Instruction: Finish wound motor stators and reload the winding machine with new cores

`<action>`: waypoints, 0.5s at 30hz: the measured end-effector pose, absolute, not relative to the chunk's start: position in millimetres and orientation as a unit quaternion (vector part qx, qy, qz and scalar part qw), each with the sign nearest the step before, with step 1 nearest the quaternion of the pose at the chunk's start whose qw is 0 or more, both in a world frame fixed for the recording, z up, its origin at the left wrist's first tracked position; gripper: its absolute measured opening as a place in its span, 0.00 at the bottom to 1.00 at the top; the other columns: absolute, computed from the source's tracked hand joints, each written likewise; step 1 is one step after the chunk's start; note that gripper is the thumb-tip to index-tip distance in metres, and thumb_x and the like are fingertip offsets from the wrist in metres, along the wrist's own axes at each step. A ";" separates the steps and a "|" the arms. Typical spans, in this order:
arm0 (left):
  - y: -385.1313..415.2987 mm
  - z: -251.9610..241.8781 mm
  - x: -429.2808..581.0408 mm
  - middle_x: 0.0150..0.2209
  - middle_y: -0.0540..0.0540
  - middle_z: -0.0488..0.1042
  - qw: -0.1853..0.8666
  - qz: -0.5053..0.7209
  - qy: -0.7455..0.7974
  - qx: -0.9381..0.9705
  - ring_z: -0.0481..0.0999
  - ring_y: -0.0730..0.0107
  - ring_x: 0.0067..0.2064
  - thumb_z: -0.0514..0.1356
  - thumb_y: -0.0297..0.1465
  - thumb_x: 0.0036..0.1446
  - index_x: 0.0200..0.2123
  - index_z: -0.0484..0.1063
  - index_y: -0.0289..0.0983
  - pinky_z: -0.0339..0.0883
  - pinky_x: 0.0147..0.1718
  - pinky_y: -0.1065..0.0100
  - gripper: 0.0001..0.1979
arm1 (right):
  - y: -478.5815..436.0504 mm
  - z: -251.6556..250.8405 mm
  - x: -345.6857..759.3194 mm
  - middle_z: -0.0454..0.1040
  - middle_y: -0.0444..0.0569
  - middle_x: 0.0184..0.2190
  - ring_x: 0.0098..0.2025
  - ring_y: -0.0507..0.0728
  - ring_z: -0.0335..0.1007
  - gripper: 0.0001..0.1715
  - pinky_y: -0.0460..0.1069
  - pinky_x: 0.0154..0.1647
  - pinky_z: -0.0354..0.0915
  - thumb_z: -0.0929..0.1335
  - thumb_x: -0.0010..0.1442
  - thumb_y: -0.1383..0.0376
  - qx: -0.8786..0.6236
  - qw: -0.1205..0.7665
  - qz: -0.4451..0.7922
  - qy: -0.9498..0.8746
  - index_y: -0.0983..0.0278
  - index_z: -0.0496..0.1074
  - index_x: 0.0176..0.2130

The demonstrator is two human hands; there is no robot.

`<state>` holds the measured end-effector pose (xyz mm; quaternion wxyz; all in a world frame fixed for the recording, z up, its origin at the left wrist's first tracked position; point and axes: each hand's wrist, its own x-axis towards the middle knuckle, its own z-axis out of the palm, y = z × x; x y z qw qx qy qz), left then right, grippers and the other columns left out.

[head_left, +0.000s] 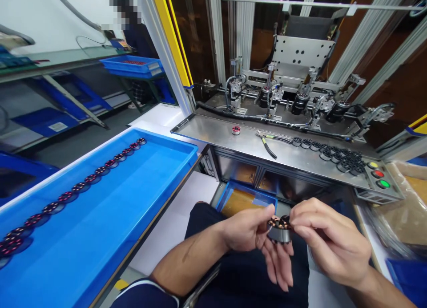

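Note:
Above my lap, my left hand holds a motor stator, a ring with a grey metal side and copper windings on top. The thumb rests on its near-left rim and the other fingers lie beneath it. My right hand is closed in a pinch at the stator's right upper edge. Whatever lies between those fingertips is hidden. On the steel ledge ahead sit a single red-topped stator and wire cutters with dark and yellow-green handles, lying with their handles spread.
A blue tray at left carries a row of stators. Dark stator cores cluster on the ledge's right, beside a button box. Behind stands a winding machine within a metal frame. A person is at the far left.

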<state>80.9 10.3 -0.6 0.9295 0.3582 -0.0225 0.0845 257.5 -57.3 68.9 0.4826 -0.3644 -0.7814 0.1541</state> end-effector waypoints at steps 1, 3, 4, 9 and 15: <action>8.8 -1.1 80.8 0.30 0.36 0.81 0.928 0.083 -0.013 0.362 0.83 0.55 0.30 0.51 0.56 0.61 0.40 0.72 0.31 0.74 0.28 0.63 0.32 | -58.4 70.3 258.2 0.75 0.49 0.29 0.30 0.53 0.73 0.13 0.48 0.30 0.72 0.67 0.59 0.78 -0.367 0.481 0.143 -0.783 0.64 0.74 0.41; 4.1 1.6 79.0 0.34 0.39 0.81 0.918 0.159 0.024 0.362 0.83 0.59 0.30 0.60 0.48 0.61 0.45 0.70 0.34 0.75 0.28 0.65 0.22 | -60.3 73.1 257.8 0.76 0.48 0.29 0.30 0.53 0.73 0.14 0.48 0.29 0.71 0.68 0.58 0.79 -0.383 0.482 0.113 -0.780 0.64 0.75 0.41; 1.6 4.4 77.7 0.38 0.40 0.80 0.907 0.214 0.039 0.361 0.83 0.61 0.33 0.64 0.42 0.59 0.46 0.69 0.36 0.75 0.30 0.66 0.18 | -61.1 74.6 256.7 0.76 0.48 0.29 0.30 0.52 0.73 0.14 0.47 0.29 0.71 0.68 0.57 0.79 -0.395 0.485 0.101 -0.774 0.65 0.75 0.41; -1.2 18.2 75.2 0.58 0.45 0.72 0.855 0.411 0.022 0.315 0.75 0.58 0.59 0.74 0.24 0.42 0.40 0.71 0.42 0.73 0.51 0.62 0.23 | -59.9 80.6 249.2 0.74 0.46 0.26 0.28 0.51 0.71 0.10 0.45 0.27 0.68 0.67 0.60 0.78 -0.439 0.511 0.108 -0.731 0.65 0.74 0.34; 16.1 9.3 85.2 0.36 0.38 0.80 0.946 0.122 -0.016 0.301 0.83 0.59 0.37 0.55 0.58 0.58 0.40 0.76 0.32 0.75 0.35 0.63 0.33 | -55.9 76.6 252.4 0.75 0.48 0.30 0.32 0.53 0.74 0.13 0.48 0.30 0.73 0.66 0.59 0.79 -0.371 0.499 0.165 -0.765 0.65 0.74 0.39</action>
